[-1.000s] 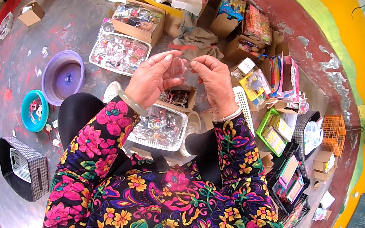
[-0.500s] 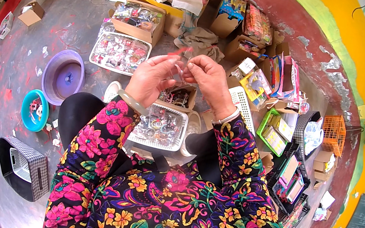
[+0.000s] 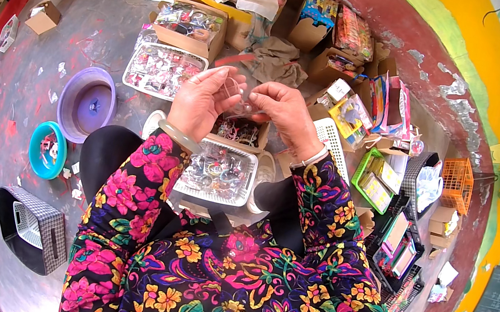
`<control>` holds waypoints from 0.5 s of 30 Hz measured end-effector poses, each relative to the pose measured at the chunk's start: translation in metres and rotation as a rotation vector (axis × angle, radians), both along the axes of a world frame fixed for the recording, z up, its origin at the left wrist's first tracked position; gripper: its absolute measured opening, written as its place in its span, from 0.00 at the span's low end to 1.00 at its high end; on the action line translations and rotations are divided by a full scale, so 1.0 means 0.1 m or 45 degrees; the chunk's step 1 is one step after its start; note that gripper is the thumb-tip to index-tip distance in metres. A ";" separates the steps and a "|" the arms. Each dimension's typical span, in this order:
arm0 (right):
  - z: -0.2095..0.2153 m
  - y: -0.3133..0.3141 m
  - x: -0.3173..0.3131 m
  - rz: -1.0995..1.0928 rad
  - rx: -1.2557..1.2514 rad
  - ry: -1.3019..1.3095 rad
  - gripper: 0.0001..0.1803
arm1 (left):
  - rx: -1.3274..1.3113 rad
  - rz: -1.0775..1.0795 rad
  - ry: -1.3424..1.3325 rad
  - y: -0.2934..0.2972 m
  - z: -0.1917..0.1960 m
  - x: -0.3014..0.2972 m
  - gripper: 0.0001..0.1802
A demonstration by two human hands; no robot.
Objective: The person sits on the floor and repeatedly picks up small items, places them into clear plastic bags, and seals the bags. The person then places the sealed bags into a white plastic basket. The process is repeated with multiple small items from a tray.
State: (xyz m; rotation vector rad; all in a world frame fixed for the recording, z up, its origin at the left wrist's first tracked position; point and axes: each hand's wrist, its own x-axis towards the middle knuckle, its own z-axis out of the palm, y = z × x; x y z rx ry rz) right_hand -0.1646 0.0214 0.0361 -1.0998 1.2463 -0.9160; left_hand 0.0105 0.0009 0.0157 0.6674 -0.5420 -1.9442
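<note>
Compared with a second ago, the small clear plastic packet, pinched between left hand and right hand, is held slightly lower above the white slatted basket of wrapped trinkets, suggesting handling continues.

sleeves patterned with pink, yellow and orange flowers on black are worn. a purple basin and a teal bowl are seen on a grey floor flecked with red. a white basket, a green basket and an orange crate are shown beside a yellow wall.
</note>
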 end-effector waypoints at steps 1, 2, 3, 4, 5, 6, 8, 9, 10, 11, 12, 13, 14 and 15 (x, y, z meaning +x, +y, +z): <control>-0.04 -0.01 -0.02 -0.014 0.010 -0.015 0.08 | 0.003 0.002 -0.014 0.00 0.01 0.00 0.14; -0.06 -0.01 -0.03 -0.028 0.020 -0.030 0.08 | 0.005 0.004 -0.027 -0.01 0.02 -0.01 0.14; -0.06 -0.01 -0.02 -0.041 0.005 -0.028 0.08 | 0.008 0.003 -0.025 -0.01 0.02 0.00 0.14; -0.06 -0.01 0.00 -0.055 -0.010 -0.026 0.07 | 0.011 0.001 -0.023 -0.01 0.01 0.02 0.14; -0.05 -0.01 0.01 -0.069 -0.025 -0.024 0.07 | 0.014 -0.001 -0.021 -0.01 0.01 0.02 0.14; -0.04 -0.01 0.02 -0.081 -0.025 -0.014 0.07 | 0.021 0.000 -0.018 -0.02 0.01 0.02 0.13; -0.03 0.00 0.02 -0.107 -0.024 0.007 0.07 | 0.035 -0.001 -0.011 -0.02 0.02 0.02 0.13; -0.01 0.00 0.03 -0.106 -0.016 0.009 0.07 | 0.023 -0.003 0.017 -0.03 0.01 0.03 0.13; 0.02 0.00 0.03 -0.105 -0.008 0.011 0.07 | 0.011 -0.006 0.046 -0.04 -0.02 0.04 0.13; 0.03 0.00 0.03 -0.104 0.000 0.013 0.07 | -0.001 -0.008 0.075 -0.04 -0.03 0.05 0.13; 0.02 0.00 0.03 -0.096 -0.003 0.012 0.07 | 0.000 0.017 0.088 -0.04 -0.02 0.04 0.13; 0.00 0.00 0.02 -0.087 -0.005 0.010 0.07 | 0.001 0.043 0.102 -0.02 -0.01 0.03 0.13; -0.02 0.00 0.02 -0.079 -0.008 0.008 0.07 | 0.002 0.069 0.116 -0.02 0.00 0.02 0.13; -0.04 -0.01 0.01 -0.061 -0.015 0.015 0.07 | -0.001 0.061 0.136 -0.02 0.02 0.02 0.13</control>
